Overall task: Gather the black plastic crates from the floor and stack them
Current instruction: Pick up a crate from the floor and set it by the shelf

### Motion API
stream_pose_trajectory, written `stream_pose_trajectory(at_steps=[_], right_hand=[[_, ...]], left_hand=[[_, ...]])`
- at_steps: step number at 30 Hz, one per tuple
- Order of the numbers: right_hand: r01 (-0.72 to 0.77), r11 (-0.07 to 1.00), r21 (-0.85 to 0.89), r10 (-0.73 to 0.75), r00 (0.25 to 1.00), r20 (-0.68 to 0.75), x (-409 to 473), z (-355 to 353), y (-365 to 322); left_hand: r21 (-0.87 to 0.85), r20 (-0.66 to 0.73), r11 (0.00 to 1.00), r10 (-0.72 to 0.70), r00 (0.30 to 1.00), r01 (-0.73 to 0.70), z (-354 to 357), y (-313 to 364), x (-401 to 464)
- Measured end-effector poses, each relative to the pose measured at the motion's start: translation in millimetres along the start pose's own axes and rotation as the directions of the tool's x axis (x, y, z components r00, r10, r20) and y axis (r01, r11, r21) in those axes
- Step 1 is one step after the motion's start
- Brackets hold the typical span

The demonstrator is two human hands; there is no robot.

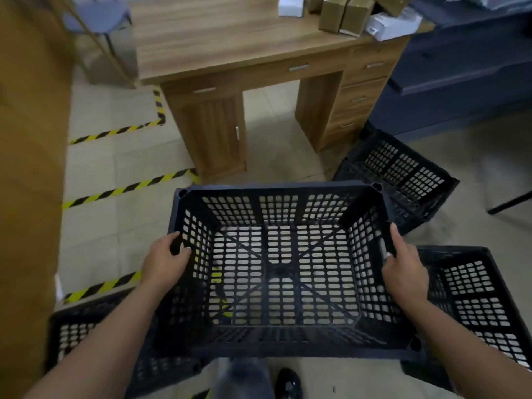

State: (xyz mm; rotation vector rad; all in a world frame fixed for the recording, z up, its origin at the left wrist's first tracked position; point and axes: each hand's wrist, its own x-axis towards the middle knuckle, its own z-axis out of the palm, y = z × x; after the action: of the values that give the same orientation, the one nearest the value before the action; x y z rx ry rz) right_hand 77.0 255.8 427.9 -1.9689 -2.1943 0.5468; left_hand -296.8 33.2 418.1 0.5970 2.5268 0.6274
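I hold a black perforated plastic crate [280,197] upright in front of me, above the floor. My left hand [164,262] grips its left wall, thumb inside the rim. My right hand [404,264] grips its right wall. A second black crate [403,174] lies tilted on the floor beyond it, near the desk. A third crate [475,298] sits on the floor at the right, partly behind my right arm. Part of another crate [74,329] shows at the lower left, under my left forearm.
A wooden desk [230,47] with drawers stands ahead, with cardboard boxes [345,15] on it. Yellow-black hazard tape [129,187] marks the tiled floor at left. A brown panel [28,168] fills the left edge. Dark grey furniture [460,82] stands at the right. My shoe [288,383] shows below.
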Motion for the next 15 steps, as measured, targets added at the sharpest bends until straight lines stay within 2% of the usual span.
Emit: stream_pose_trajectory(at_steps=[8,12,15], right_hand=[[0.163,0.987,-0.002,-0.163,0.985,0.063,-78.5,34.6,-49.8],[0.239,0.971,0.011,-0.239,0.965,0.108,-128.8,60.6,-90.4],[0.286,0.958,0.037,-0.288,0.949,0.128,-177.4,81.8,-129.2]], left_hand=[[0.031,-0.044,0.991,-0.131,0.99,0.133,-49.9,-115.6,-76.1],[0.133,-0.065,0.975,-0.169,0.983,0.176,-73.6,-197.0,-103.4],[0.13,-0.093,0.961,-0.233,0.968,0.244,-98.6,-261.0,-119.3]])
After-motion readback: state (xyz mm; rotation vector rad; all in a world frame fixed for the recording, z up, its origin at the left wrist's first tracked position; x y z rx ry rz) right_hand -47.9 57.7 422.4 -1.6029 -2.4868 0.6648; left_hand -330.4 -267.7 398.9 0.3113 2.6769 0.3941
